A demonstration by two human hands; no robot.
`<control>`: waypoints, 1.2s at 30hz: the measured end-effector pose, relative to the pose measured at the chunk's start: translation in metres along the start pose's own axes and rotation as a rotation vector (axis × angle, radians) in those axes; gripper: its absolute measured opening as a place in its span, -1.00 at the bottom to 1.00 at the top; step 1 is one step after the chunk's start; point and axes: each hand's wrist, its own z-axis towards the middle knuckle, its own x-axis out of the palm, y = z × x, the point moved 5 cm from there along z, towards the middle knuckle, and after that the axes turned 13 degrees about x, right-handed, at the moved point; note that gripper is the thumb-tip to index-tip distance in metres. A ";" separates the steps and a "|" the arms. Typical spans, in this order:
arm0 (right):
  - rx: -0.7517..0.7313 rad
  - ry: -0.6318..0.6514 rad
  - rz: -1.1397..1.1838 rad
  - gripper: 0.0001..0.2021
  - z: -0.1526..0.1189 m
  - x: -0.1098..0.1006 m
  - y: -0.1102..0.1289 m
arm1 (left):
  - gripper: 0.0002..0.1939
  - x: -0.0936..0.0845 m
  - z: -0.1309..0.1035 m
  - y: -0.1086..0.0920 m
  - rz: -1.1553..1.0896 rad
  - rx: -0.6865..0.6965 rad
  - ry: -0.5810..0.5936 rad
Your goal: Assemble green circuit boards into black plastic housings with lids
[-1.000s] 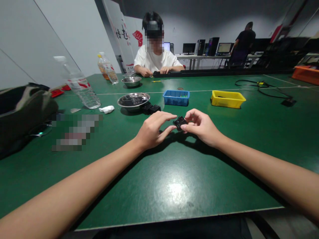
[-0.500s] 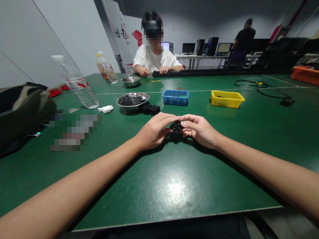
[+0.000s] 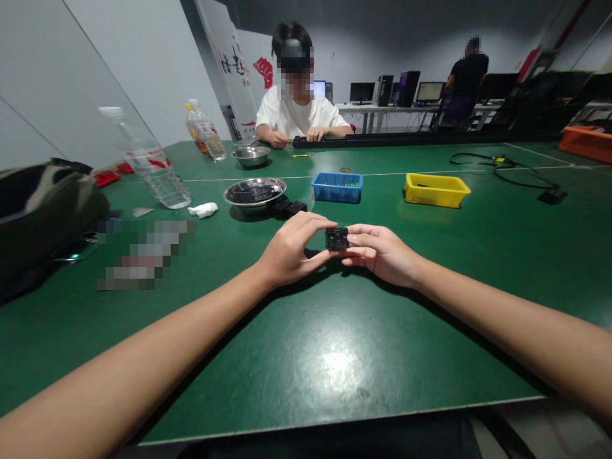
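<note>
Shiny green bench [image 3: 229, 376], computer screens [image 3: 362, 92] before the far grey wall [image 3: 382, 41], left hand [image 3: 292, 248] and right hand [image 3: 388, 254] both holding small black block [image 3: 336, 238] above bench's middle, its right edge partly hidden

A glossy green worktop [image 3: 268, 382] carries two metal bowls [image 3: 245, 204], black blocks [image 3: 297, 207] just beside the nearer one, a blue bin [image 3: 336, 194], a yellow bin [image 3: 435, 196], bottles [image 3: 160, 171] and a crumpled white tissue [image 3: 203, 210].
</note>
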 end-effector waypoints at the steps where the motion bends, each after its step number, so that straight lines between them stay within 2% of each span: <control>1: -0.002 0.000 -0.001 -0.74 0.000 0.000 0.000 | -0.70 0.000 0.000 0.000 0.006 0.002 -0.003; 6: -0.012 -0.027 -0.025 -0.77 0.000 -0.002 0.001 | -0.68 -0.002 0.001 -0.001 0.010 -0.003 -0.006; 15: -0.057 -0.106 -0.096 -0.70 0.002 -0.008 0.003 | -0.67 -0.003 0.001 0.000 0.006 -0.016 -0.018; 36: -0.075 -0.151 -0.149 -0.74 0.003 -0.011 0.003 | -0.67 -0.003 0.001 -0.001 0.035 0.007 0.000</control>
